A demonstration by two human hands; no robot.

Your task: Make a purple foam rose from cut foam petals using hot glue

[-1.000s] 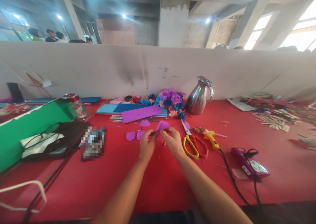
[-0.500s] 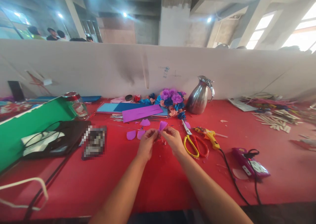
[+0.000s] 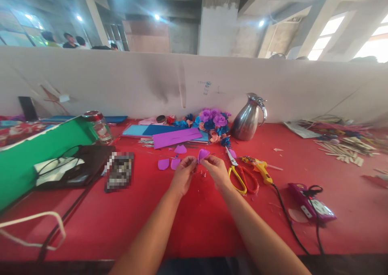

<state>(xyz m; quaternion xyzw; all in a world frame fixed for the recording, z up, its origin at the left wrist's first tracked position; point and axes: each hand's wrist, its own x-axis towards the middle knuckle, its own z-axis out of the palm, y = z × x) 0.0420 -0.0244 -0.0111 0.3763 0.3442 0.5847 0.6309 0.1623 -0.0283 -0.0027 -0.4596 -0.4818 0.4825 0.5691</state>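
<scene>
A small purple paper petal [image 3: 203,154] is pinched between my two hands above the red table [image 3: 194,226]. My left hand [image 3: 184,173] grips its lower left edge with closed fingers, and my right hand [image 3: 216,170] holds its right side. Loose purple petals [image 3: 163,164] lie just left of my hands. Behind them a purple paper strip [image 3: 177,138] rests on blue sheets [image 3: 136,130]. Scissors with yellow and red handles [image 3: 237,177] lie partly open to the right, beside a yellow glue gun [image 3: 263,170].
Purple, blue and pink paper flowers [image 3: 214,121] stand beside a steel jug [image 3: 248,117]. At right are a purple power strip [image 3: 312,204] and wooden sticks [image 3: 342,149]. A glass jar [image 3: 100,127], dark phone-like object [image 3: 119,172] and green board [image 3: 45,157] are at left.
The view has shifted slightly, so the scene sits a little farther right. The petal between my hands appears tilted more to the right, and both hands still hold it.
</scene>
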